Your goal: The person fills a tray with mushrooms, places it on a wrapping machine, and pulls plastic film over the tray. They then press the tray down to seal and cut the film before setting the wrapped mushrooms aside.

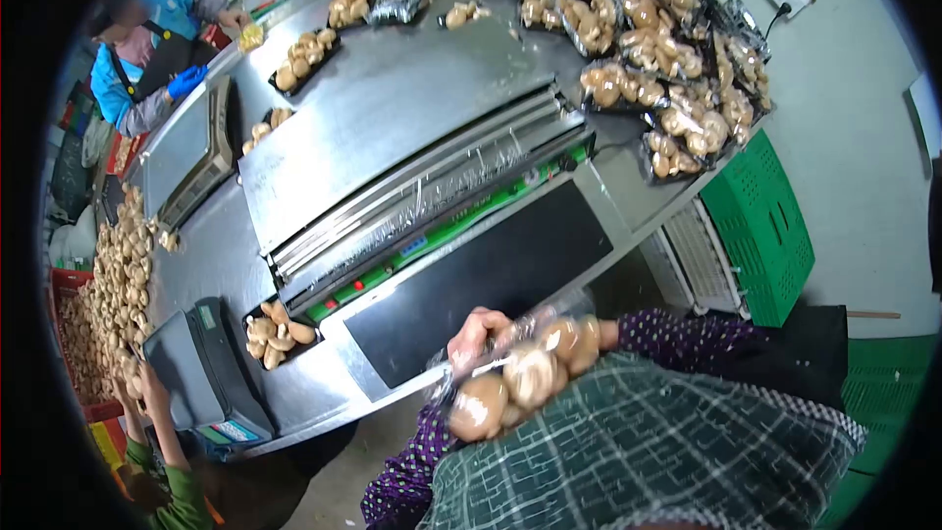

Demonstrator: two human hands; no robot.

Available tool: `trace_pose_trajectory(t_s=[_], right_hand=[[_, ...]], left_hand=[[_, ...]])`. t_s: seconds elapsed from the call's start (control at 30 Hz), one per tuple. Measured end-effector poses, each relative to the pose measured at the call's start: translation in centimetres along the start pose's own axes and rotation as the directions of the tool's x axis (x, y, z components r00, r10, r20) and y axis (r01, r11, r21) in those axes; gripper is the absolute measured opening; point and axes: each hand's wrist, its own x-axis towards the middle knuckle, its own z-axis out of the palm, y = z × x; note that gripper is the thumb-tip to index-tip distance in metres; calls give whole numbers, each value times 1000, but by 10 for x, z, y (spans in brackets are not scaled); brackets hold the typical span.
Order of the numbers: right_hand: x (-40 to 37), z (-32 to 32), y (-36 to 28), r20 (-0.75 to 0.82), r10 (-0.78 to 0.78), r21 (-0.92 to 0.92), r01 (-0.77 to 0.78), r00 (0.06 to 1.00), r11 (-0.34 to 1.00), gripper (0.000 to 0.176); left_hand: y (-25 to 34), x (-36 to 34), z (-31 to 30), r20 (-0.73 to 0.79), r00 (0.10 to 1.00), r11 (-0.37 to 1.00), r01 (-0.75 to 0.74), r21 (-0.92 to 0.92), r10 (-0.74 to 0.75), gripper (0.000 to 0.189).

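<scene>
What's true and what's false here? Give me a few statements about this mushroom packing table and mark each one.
1. The left hand grips a film-wrapped mushroom tray. True.
2. The crate to the right of the metal table is blue. False: it is green.
3. Wrapped mushroom packs are piled at the table's far right corner. True.
4. The black tray beside the grey scale is empty. False: it holds mushrooms.
5. A co-worker's hand at the far end wears a blue glove. True.
</scene>
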Motion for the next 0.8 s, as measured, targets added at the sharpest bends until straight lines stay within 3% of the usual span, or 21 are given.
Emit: trace_pose_trajectory(t_s=[0.07,0.1,0.13,0.17,0.23,0.27,0.3,0.33,0.37,0.4,0.43,0.47,0.5,0.53,0.6,0.63,0.67,0.7,0.73,0.77,0.8], right_hand=[[16,32,-37,131,-156,-250,185,979,950,30],[21,38,-47,135,-203,-298,235,970,925,30],[14,39,-50,33,-200,-298,201,979,933,30],[5,38,-49,-54,-187,-292,164,981,942,30],[-12,33,-44,-200,-130,-249,78,971,965,33],[-18,30,-45,-269,-99,-226,37,958,973,35],[-20,37,-58,-352,-165,-75,148,921,986,36],[-22,43,-71,-432,-230,65,284,872,956,39],[-25,50,-83,-505,-291,171,425,813,889,42],[-24,45,-71,-580,-340,-82,363,740,928,45],[-23,39,-60,-648,-385,-312,233,657,921,48],[-23,36,-59,-610,-458,-513,118,647,850,50],[-21,25,-67,-582,-435,-507,111,687,855,50],[-16,11,-82,-638,-463,-357,296,616,886,50],[-10,-25,-120,-767,-485,-136,633,420,762,53],[-11,-44,-140,-816,-496,-106,767,296,632,55],[-16,-58,-159,-842,-526,-181,858,118,482,57],[-2,-48,-169,-842,-524,-177,856,123,486,57],[19,-34,-180,-777,-554,-74,831,298,552,52],[41,-20,-186,-684,-563,19,783,463,621,49],[66,-14,-177,-427,-557,201,675,712,710,59]], left_hand=[[16,27,1,149,981,991,-109,-82,121,27],[24,36,0,320,919,971,-196,-134,230,31],[32,44,-2,476,816,943,-255,-214,329,35],[34,44,-1,514,781,931,-343,-120,354,35],[31,33,1,524,785,913,-406,36,329,34],[24,27,2,397,901,964,-239,116,176,33],[21,23,1,248,969,985,-64,162,22,31],[24,23,-3,80,988,981,119,152,-132,28],[20,29,-6,-66,986,972,162,171,-153,27],[14,28,-6,-216,957,957,232,176,-193,26],[-15,28,-2,-270,957,963,169,210,-109,25],[-5,31,2,-402,911,963,184,198,-91,24],[-31,26,-14,-413,911,984,78,163,-3,25],[-39,27,-39,-417,904,990,-43,132,95,25],[-16,19,-85,-577,817,907,247,340,-7,24],[-28,6,-118,-689,722,858,310,409,68,23],[-53,-9,-156,-780,621,877,333,347,72,22],[-81,-35,-205,-848,524,930,346,127,-79,21],[-78,-50,-241,-855,502,686,576,444,132,22],[-102,-75,-277,-902,396,557,716,421,173,25],[-130,-103,-309,-924,347,387,839,383,162,29]])
